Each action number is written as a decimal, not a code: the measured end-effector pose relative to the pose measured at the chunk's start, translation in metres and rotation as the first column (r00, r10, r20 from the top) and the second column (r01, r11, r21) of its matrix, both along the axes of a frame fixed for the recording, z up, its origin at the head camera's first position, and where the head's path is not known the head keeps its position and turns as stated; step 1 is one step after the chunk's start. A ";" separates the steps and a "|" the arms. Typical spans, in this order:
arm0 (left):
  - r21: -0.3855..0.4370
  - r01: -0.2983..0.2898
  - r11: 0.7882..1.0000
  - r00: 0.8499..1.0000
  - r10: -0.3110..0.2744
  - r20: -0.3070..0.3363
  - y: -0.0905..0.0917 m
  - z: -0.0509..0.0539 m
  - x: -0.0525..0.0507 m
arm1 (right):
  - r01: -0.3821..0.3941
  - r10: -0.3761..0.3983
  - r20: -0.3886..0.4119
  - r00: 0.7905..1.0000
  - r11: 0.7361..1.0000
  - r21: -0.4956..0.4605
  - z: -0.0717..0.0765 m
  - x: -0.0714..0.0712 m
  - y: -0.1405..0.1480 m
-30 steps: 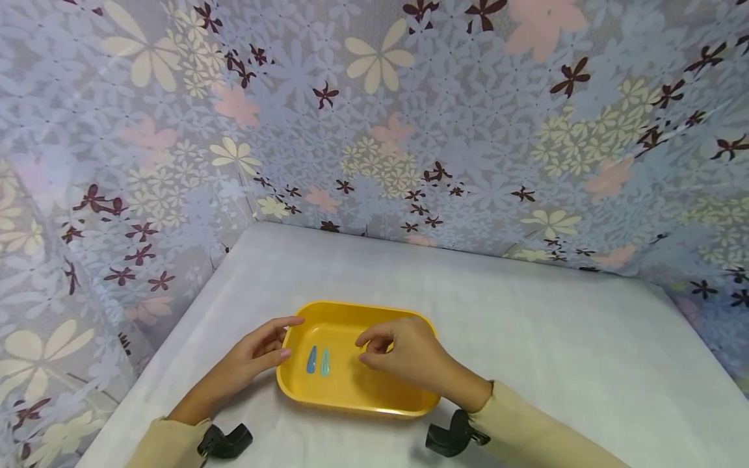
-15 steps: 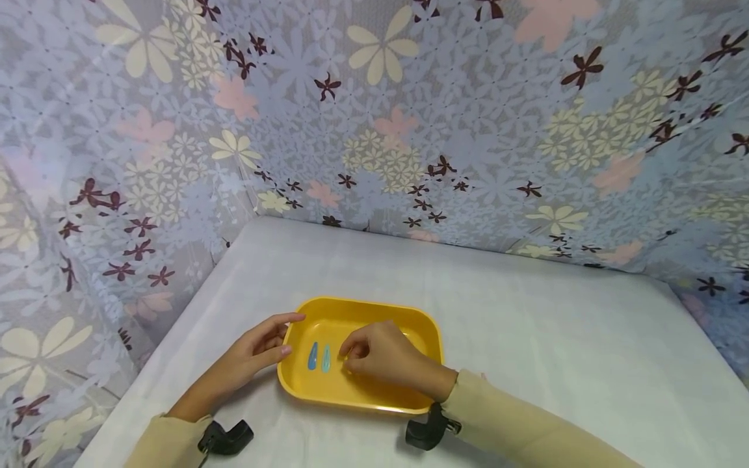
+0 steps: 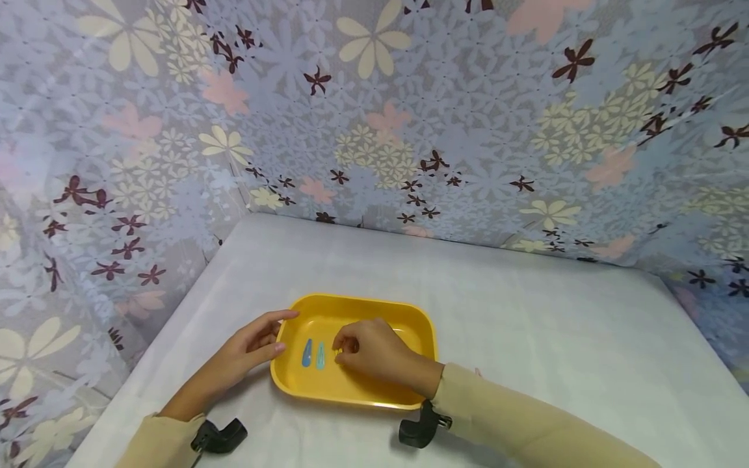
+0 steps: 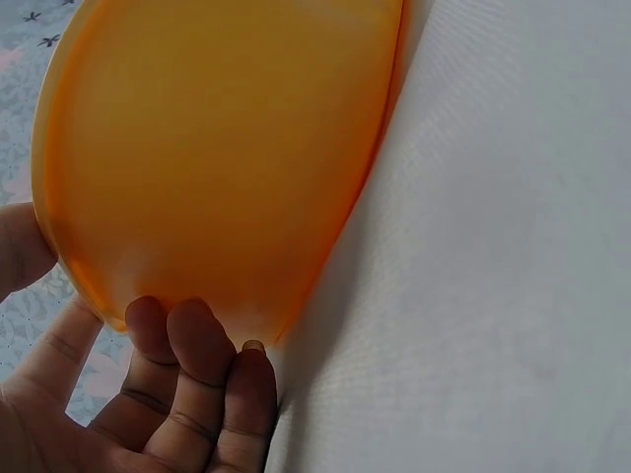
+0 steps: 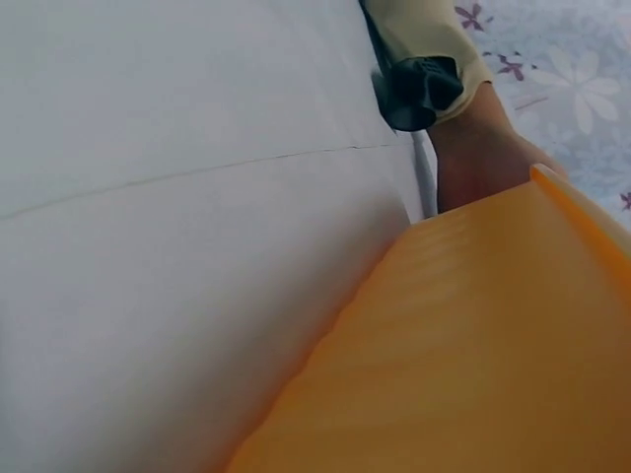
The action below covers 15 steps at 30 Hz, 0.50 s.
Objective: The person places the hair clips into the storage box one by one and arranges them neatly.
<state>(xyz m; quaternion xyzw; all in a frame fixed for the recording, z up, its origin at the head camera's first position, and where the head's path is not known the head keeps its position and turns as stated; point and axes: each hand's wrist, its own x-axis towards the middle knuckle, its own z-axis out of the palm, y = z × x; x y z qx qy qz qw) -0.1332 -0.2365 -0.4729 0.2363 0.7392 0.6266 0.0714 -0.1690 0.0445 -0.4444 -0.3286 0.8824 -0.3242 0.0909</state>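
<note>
Yellow piece (image 3: 337, 351) is pinched by your right hand (image 3: 374, 349), right of the teal clip (image 3: 320, 356). Your left hand (image 3: 248, 344) grips the tray (image 3: 322, 385).

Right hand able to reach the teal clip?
Probably yes: the teal clip lies uncovered in the yellow tray beside the right hand, though that hand seems to pinch a small yellow item.

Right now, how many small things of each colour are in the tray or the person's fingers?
Blue clip: 1
Mint-green clip: 1
Small yellow piece, partly hidden, pinched by the right hand: 1
Total visible: 3
</note>
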 end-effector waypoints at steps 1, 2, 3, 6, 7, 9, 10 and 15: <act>0.001 0.001 1.000 1.000 -0.001 -0.005 0.000 0.000 0.000 | 0.000 0.000 -0.021 1.000 1.000 0.010 -0.001 0.000 -0.001; -0.001 0.000 1.000 1.000 0.000 -0.006 -0.001 -0.001 0.000 | 0.003 -0.002 -0.032 0.999 1.000 0.017 -0.001 -0.001 -0.001; -0.003 -0.001 1.000 1.000 0.001 -0.007 -0.001 -0.001 0.000 | 0.005 -0.004 -0.038 0.999 1.000 0.024 -0.002 -0.001 -0.001; -0.006 -0.006 1.000 1.000 0.006 0.004 0.000 -0.001 0.000 | 0.007 -0.006 -0.042 0.999 0.999 0.031 -0.002 0.000 -0.002; -0.007 -0.010 1.000 1.000 0.010 0.011 0.000 0.000 0.000 | 0.008 -0.006 -0.042 0.999 0.999 0.033 -0.002 0.000 -0.002; -0.011 -0.016 1.000 1.000 0.016 0.022 0.000 0.001 0.001 | 0.007 -0.005 -0.045 0.999 0.999 0.037 -0.001 0.001 -0.002; -0.012 -0.018 1.000 0.999 0.019 0.029 0.001 0.002 0.001 | 0.008 -0.006 -0.042 0.999 0.999 0.039 -0.001 0.001 -0.002; -0.008 -0.014 1.000 0.999 0.015 0.033 0.001 0.003 0.002 | 0.010 -0.010 -0.017 1.000 0.999 0.034 -0.001 0.002 -0.003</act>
